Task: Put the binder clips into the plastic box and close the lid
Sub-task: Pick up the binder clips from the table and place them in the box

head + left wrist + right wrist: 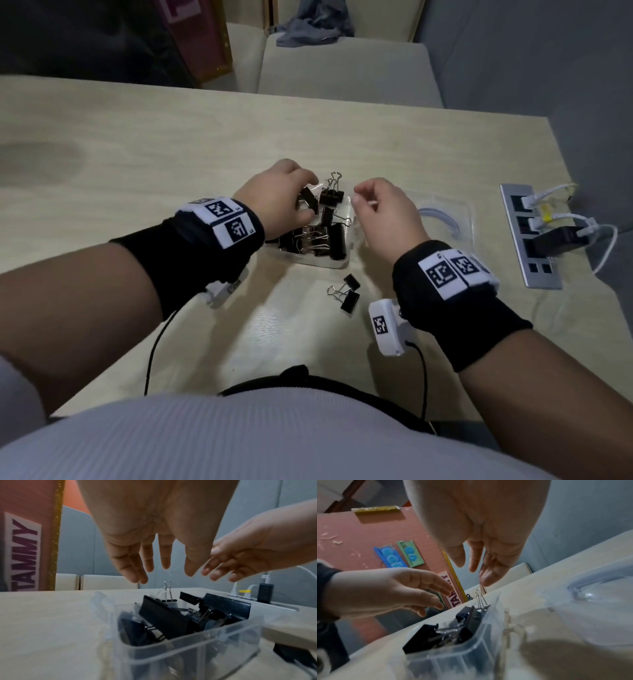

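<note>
A clear plastic box (322,262) stands open mid-table with several black binder clips (322,236) heaped inside. One clip (332,195) stands at the far end with its wire handles up. My left hand (301,186) hovers over the box's left side; the left wrist view shows its fingers (164,566) straight and holding nothing above the clips (164,616). My right hand (358,200) hangs over the right rim, fingers (471,568) relaxed and empty just above the upright clip (480,600). Two loose clips (350,294) lie on the table in front of the box. The clear lid (462,219) lies to the right.
A metal socket panel (529,236) with white plugs, cables and a black adapter is set into the table at the right. A beige chair (342,68) stands beyond the far edge. A reddish board (202,37) leans at the back left.
</note>
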Demonstrator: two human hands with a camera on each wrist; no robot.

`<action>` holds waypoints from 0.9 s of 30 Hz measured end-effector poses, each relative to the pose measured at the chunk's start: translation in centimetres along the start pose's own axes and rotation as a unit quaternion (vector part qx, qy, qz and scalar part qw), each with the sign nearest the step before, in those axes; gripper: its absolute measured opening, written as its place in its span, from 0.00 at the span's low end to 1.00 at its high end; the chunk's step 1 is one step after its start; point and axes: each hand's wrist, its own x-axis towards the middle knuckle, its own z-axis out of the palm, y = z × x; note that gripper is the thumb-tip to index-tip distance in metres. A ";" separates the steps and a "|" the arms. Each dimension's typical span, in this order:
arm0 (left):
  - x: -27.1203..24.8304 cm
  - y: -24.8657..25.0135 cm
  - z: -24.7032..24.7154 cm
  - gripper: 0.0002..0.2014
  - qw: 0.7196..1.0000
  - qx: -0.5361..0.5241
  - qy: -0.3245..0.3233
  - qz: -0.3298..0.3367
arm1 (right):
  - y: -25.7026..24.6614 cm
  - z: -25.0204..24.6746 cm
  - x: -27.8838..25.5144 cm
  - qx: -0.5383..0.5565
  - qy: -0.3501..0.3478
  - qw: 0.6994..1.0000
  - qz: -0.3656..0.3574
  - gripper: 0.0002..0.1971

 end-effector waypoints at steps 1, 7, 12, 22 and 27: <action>0.0 -0.3 0.1 0.23 1.000 0.010 -0.002 0.001 | 0.4 -0.2 -0.5 -0.037 -0.018 0.999 -0.009 0.10; -3.8 1.5 3.0 0.15 0.977 0.077 -0.001 0.201 | 4.6 0.8 -4.2 -0.192 -0.249 0.946 -0.080 0.17; -7.1 3.5 7.6 0.12 0.900 0.155 -0.092 0.396 | 6.7 1.6 -5.5 -0.212 -0.252 0.939 -0.097 0.17; -6.1 3.8 9.1 0.10 0.909 0.168 -0.200 0.325 | 7.4 2.0 -5.5 -0.242 -0.173 0.955 0.002 0.12; -5.1 3.2 6.0 0.15 0.945 0.065 -0.066 0.313 | 6.6 1.3 -5.0 -0.219 -0.141 0.965 0.015 0.13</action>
